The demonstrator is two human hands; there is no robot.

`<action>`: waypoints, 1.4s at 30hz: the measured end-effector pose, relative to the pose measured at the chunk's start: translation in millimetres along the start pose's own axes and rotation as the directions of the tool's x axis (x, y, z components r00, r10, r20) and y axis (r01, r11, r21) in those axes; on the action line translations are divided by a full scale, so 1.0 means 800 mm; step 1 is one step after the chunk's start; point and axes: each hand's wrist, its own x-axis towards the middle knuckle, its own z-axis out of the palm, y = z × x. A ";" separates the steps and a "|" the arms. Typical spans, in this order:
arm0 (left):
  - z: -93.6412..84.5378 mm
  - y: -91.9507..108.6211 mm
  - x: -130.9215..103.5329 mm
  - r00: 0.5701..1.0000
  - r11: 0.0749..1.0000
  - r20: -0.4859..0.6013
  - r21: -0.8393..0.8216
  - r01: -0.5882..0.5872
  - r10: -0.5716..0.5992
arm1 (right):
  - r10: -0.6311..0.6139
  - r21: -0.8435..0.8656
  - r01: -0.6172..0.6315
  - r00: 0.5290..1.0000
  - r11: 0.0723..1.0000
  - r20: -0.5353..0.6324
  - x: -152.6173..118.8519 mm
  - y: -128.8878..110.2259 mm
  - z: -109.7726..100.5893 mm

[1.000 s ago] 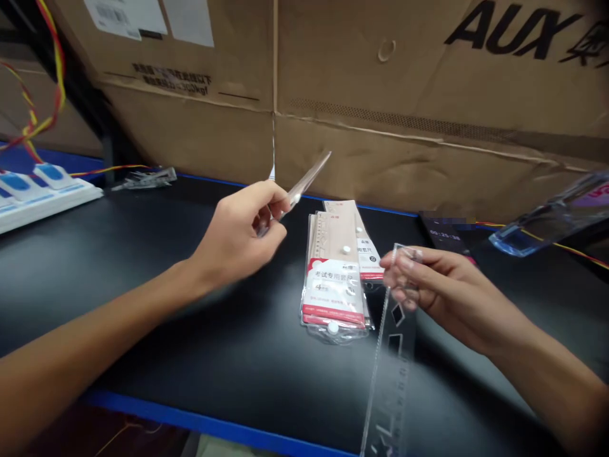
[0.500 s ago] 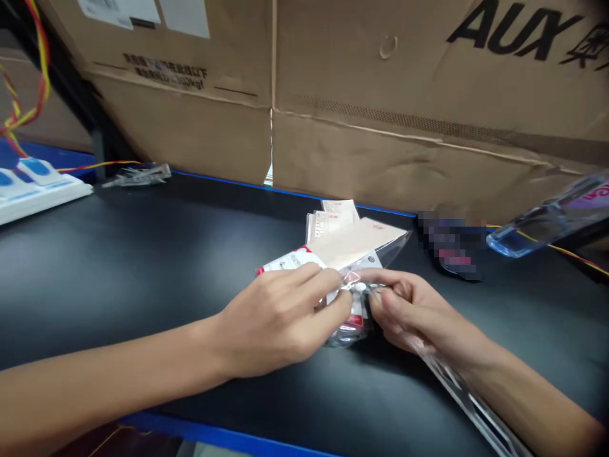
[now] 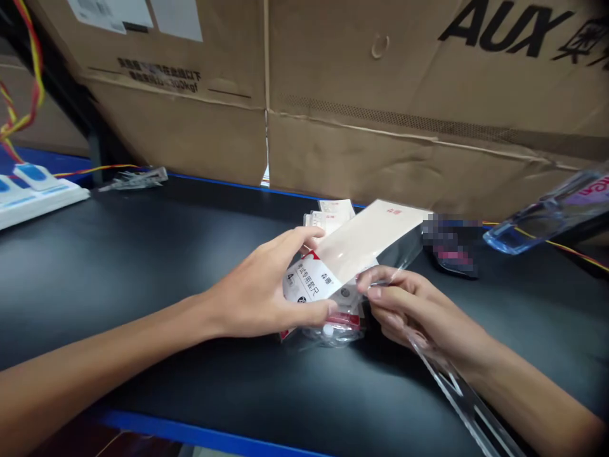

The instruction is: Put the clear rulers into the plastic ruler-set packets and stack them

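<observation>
A clear plastic packet point(image 3: 366, 238) with a cream insert and a white-and-red printed card lies tilted over other packets on the black table. Around its lower left part is my left hand point(image 3: 266, 285), thumb on the near side and fingers on the far side. My right hand point(image 3: 409, 304) is closed, thumb and index finger pinched at the packet's right edge. Long clear plastic strips point(image 3: 457, 387) run from under its curled fingers toward the lower right. More pale packets point(image 3: 333, 209) show behind.
Cardboard boxes point(image 3: 342, 139) stand along the table's back edge. At the left are a white power strip point(image 3: 47, 200) and a small clear plastic bundle point(image 3: 137, 179). A dark pouch point(image 3: 457, 257) and a clear bottle point(image 3: 537, 219) are at the right. The table's blue edge point(image 3: 190, 435) runs along the front.
My left hand has opened wider and moved slightly left, showing the printed card. The cream insert extends farther to the upper right. My right hand keeps the clear strips.
</observation>
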 end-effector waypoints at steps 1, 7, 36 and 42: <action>-0.001 0.000 0.000 1.000 0.999 0.013 -0.041 0.029 -0.029 | -0.002 0.004 0.002 1.000 1.000 0.007 -0.001 -0.001 0.000; -0.003 -0.001 0.001 0.994 0.956 0.033 -0.271 0.112 -0.107 | -0.034 -0.020 0.034 0.999 0.999 0.015 -0.008 -0.005 -0.003; -0.019 -0.005 0.010 0.968 0.986 -0.189 -0.009 0.166 -0.165 | -0.711 -0.458 0.570 0.369 0.682 -0.599 0.008 -0.048 -0.051; -0.022 0.000 0.009 0.966 0.989 -0.214 0.016 0.149 -0.142 | -0.722 -0.494 0.553 0.334 0.671 -0.606 0.011 -0.051 -0.065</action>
